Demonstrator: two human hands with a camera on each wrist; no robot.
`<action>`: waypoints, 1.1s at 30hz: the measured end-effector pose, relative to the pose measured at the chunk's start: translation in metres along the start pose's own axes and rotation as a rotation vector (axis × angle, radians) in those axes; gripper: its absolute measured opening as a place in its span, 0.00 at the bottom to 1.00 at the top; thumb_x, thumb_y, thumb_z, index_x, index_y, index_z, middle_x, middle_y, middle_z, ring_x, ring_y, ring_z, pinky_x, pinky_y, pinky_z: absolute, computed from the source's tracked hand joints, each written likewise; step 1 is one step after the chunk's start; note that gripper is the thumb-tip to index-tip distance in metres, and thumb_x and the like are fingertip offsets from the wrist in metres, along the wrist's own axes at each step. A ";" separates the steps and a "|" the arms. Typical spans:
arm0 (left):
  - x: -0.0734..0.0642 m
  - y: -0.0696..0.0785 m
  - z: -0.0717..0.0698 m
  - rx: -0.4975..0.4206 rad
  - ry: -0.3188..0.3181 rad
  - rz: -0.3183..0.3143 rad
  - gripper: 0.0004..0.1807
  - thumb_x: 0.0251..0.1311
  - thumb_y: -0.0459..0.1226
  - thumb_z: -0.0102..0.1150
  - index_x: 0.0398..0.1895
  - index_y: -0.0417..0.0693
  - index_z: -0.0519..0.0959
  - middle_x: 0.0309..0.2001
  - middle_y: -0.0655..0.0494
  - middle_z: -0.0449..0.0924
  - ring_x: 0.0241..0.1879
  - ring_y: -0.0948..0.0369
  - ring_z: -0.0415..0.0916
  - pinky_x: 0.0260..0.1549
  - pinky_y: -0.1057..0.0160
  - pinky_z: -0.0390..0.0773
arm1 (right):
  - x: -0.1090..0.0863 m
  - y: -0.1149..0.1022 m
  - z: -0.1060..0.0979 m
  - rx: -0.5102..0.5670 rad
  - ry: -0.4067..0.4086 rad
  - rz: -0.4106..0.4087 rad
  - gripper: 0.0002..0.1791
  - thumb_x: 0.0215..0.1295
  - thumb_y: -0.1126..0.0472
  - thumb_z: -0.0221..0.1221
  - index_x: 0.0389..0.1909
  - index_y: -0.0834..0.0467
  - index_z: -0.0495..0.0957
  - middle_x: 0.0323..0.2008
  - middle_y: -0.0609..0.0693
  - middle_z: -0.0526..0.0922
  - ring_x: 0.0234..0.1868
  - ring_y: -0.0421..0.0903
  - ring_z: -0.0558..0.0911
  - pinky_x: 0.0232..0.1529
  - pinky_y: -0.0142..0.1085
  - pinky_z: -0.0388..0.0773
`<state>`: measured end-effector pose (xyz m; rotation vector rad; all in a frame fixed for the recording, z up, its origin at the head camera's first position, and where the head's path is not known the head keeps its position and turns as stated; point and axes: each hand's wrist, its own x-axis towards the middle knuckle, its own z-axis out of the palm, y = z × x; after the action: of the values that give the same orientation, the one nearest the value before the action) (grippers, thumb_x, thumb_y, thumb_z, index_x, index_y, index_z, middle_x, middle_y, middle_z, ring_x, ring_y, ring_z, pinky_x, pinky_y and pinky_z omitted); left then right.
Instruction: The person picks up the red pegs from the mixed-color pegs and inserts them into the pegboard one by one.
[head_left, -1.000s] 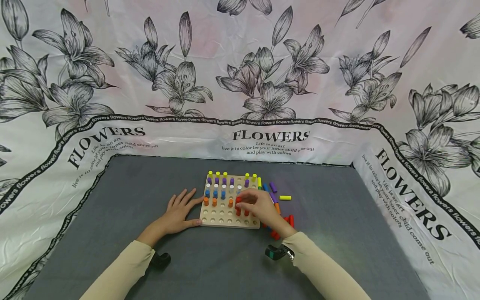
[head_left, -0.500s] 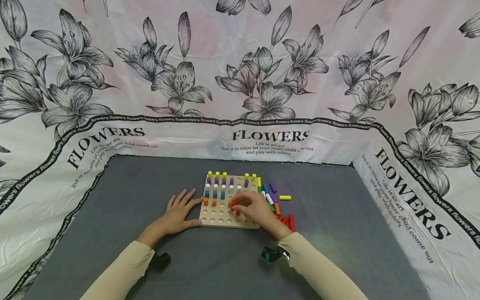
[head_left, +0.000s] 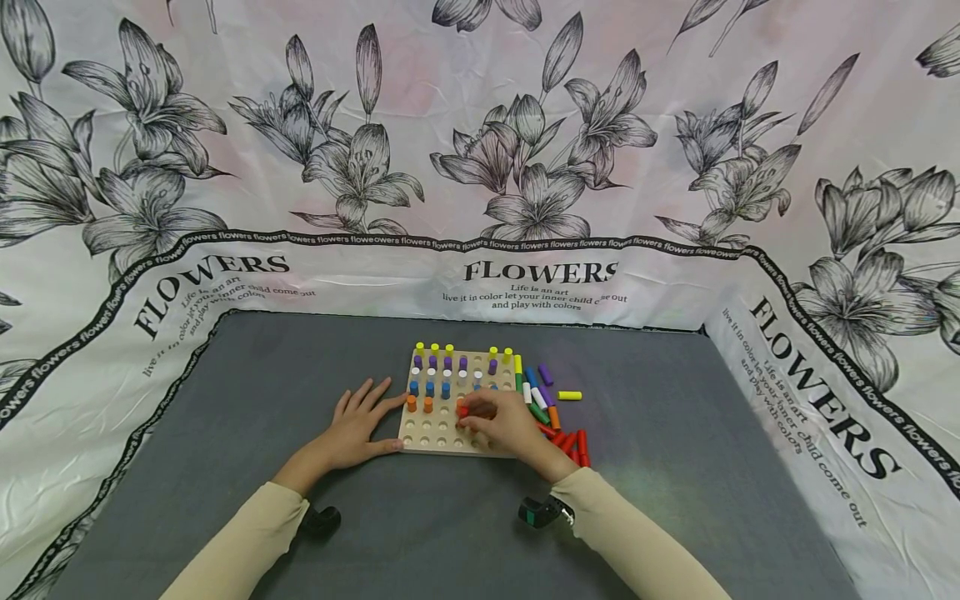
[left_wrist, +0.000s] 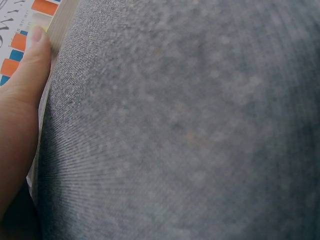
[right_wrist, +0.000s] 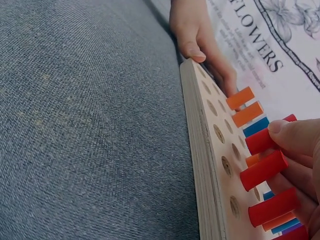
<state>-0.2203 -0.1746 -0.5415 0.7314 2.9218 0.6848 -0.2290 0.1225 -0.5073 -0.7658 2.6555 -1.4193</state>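
A light wooden pegboard [head_left: 418,432] lies on the grey table, with rows of yellow, purple, white, blue and orange pegs [head_left: 428,405] standing in it. My left hand [head_left: 348,437] is spread flat at its left side, thumb and forefinger touching the edge. Over the board, my right hand [head_left: 506,423] pinches a red peg [right_wrist: 259,142] between thumb and fingers, its lower end right at the board's face. Beside it, other red pegs [right_wrist: 264,171] stand in the same row, seen in the right wrist view. The right hand hides part of the board in the head view.
Loose red pegs [head_left: 582,446] lie to the right of the board. Further back are white, green, blue, purple and orange ones, plus a yellow peg [head_left: 570,396] lying apart. A flower-printed cloth [head_left: 540,200] surrounds the table at the back and sides.
My right hand has moved left and slightly toward me, lowering the red peg to the board. More of the loose pegs on the right now show. The left hand stays in place.
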 end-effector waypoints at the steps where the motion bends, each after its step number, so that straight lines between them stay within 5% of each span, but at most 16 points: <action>1: 0.000 0.000 0.000 -0.002 0.001 0.000 0.43 0.59 0.58 0.63 0.76 0.60 0.61 0.79 0.42 0.49 0.78 0.37 0.42 0.69 0.27 0.42 | 0.000 0.000 0.001 -0.004 0.001 0.001 0.10 0.60 0.64 0.68 0.43 0.56 0.85 0.38 0.50 0.90 0.35 0.39 0.88 0.35 0.26 0.81; 21: 0.000 0.001 -0.001 -0.005 0.002 -0.002 0.43 0.59 0.58 0.64 0.76 0.60 0.62 0.79 0.42 0.49 0.78 0.36 0.42 0.69 0.27 0.42 | 0.001 0.004 0.007 -0.146 0.016 -0.060 0.10 0.58 0.61 0.71 0.41 0.55 0.85 0.37 0.49 0.90 0.37 0.41 0.89 0.39 0.29 0.83; 33: 0.000 0.001 -0.001 -0.002 -0.001 -0.004 0.43 0.59 0.58 0.63 0.76 0.59 0.61 0.79 0.42 0.49 0.78 0.36 0.42 0.68 0.27 0.42 | 0.002 0.004 0.009 -0.177 0.013 -0.029 0.10 0.58 0.59 0.71 0.41 0.54 0.85 0.37 0.46 0.90 0.37 0.39 0.88 0.40 0.28 0.83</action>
<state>-0.2202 -0.1743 -0.5400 0.7249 2.9206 0.6872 -0.2302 0.1164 -0.5150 -0.8135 2.8202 -1.2103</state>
